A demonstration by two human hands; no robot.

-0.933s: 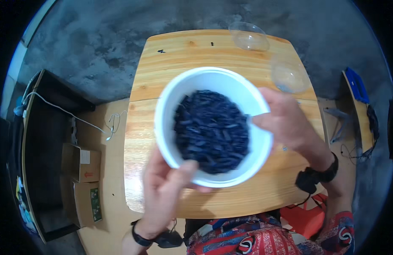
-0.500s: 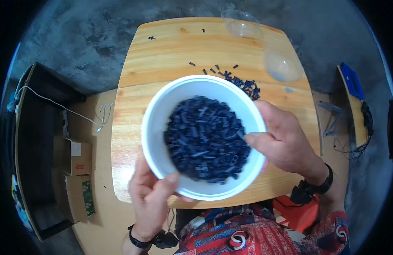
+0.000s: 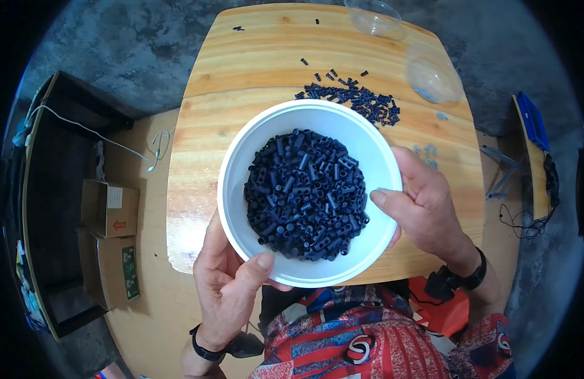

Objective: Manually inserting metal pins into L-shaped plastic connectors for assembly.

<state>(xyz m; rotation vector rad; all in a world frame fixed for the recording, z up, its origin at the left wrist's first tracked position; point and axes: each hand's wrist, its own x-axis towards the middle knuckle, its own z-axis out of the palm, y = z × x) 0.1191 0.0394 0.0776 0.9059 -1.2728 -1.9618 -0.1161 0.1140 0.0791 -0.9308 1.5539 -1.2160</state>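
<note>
A round white bowl is held up between both hands above the near part of the table. Inside lies a heap of small black tubular plastic pieces. My left hand grips the bowl's lower left rim, thumb over the edge and fingers underneath. On the opposite side my right hand clasps the rim, its thumb resting on the inner wall. Beyond the bowl, a loose pile of similar black pieces is spread on the wood, partly hidden behind the rim.
The wooden table carries two clear plastic bowls, one at the far edge and one at the far right. Small clear pieces lie right of the white bowl. Cardboard boxes stand beside a black shelf on the left.
The table now sits higher in the picture, and more of the black pile and the small clear pieces shows. The pieces in the bowl look sharper and have shifted. Both hands keep their grip.
</note>
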